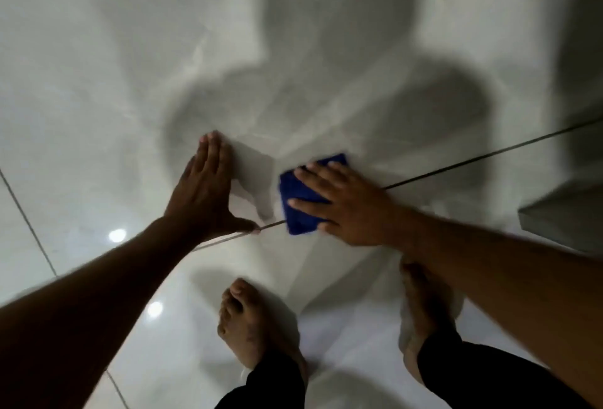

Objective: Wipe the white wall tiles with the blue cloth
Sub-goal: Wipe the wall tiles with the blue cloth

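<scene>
A folded blue cloth [301,204] lies flat against the white wall tiles [130,66], low down near the dark grout line where wall meets floor. My right hand [346,204] presses on the cloth with fingers spread over it. My left hand [204,191] rests flat on the wall tiles just left of the cloth, fingers together and pointing up, thumb out toward the grout line, holding nothing. The picture is somewhat blurred by motion.
My two bare feet [248,320] stand on the glossy white floor tiles [342,337] close to the wall. A grey ledge or step [564,212] juts out at the right. My shadow falls across the wall above the hands.
</scene>
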Action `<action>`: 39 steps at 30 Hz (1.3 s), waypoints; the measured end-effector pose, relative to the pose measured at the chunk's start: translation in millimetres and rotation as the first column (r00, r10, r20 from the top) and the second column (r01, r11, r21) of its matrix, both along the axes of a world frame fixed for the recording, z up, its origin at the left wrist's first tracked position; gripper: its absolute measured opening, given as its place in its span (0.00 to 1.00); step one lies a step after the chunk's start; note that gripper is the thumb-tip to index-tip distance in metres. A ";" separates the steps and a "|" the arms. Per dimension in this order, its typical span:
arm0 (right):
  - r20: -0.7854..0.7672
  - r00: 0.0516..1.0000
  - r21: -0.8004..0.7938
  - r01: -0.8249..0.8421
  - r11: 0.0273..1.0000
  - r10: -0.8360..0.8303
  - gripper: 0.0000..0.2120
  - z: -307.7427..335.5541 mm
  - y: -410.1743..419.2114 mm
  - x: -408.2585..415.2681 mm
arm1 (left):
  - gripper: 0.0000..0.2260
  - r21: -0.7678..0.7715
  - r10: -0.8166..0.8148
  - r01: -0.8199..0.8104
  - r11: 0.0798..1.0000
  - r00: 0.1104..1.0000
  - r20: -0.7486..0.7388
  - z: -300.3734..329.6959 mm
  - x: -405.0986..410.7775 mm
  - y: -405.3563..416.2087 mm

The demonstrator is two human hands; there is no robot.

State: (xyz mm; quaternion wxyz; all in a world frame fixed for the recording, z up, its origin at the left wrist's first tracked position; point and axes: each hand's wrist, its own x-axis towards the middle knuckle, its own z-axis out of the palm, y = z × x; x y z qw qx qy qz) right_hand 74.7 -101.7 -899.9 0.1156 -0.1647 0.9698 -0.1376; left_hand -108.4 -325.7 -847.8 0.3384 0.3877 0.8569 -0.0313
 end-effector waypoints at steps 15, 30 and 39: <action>0.236 0.701 -0.080 0.705 0.705 -0.674 0.31 27.3 -192.7 -36.8 | 0.62 -0.008 -0.181 0.183 0.983 0.981 0.075 9.6 -46.9 -35.4; -0.029 0.349 0.208 0.919 0.336 -0.937 0.30 -3.8 38.6 -2.8 | 0.76 -0.079 -0.009 0.008 0.997 1.000 -0.007 -9.5 -12.6 -31.6; 0.031 0.998 -0.036 -0.055 0.998 0.056 0.32 5.0 -52.9 -76.0 | 0.78 -0.108 0.005 -0.012 0.994 0.998 -0.066 -18.1 -12.4 -35.5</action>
